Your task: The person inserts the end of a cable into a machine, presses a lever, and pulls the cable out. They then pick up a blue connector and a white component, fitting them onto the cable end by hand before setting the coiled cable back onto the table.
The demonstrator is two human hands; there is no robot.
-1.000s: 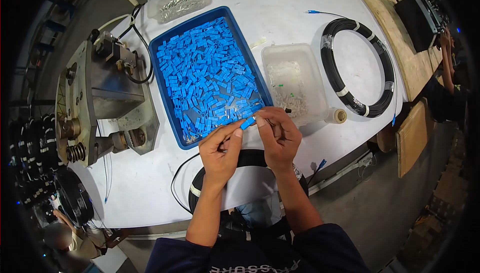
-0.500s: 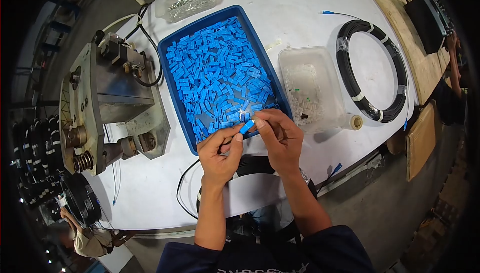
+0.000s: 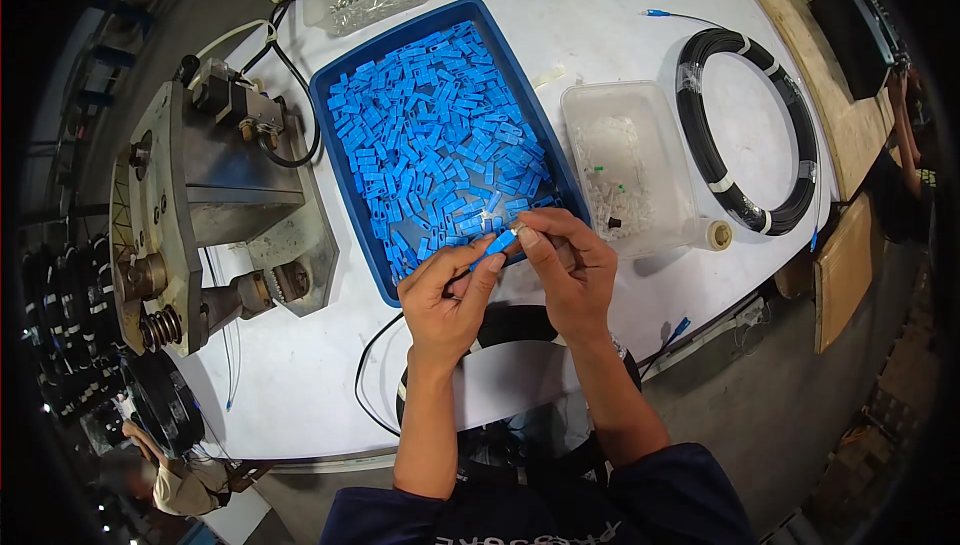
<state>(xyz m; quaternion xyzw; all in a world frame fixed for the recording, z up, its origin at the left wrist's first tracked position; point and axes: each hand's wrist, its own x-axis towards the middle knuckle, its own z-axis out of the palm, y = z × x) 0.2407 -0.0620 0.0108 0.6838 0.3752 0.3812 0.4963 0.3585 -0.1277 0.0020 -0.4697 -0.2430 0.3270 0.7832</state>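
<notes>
Between my two hands, over the near edge of the blue tray (image 3: 385, 287), is a blue fibre-optic connector (image 3: 500, 244). My left hand (image 3: 446, 307) is closed in a pinch on its rear end, where a dark cable seems to run back under the fingers. My right hand (image 3: 571, 280) has its thumb and fingertips closed at the connector's front end. Something small and whitish shows there, too small to tell if it is a cap or the connector's own tip. Many loose blue connector housings (image 3: 430, 145) fill the tray.
A metal press (image 3: 225, 195) stands left of the tray. A clear box of small metal parts (image 3: 375, 0) lies behind; another clear box (image 3: 655, 125) holds small pale pieces. Black cable coil (image 3: 745, 130) and tape roll (image 3: 718, 235) lie right. Other people work at both sides.
The whole view has shifted slightly. Both hands keep their pinch at the connector, and more of its blue body shows between them now.
</notes>
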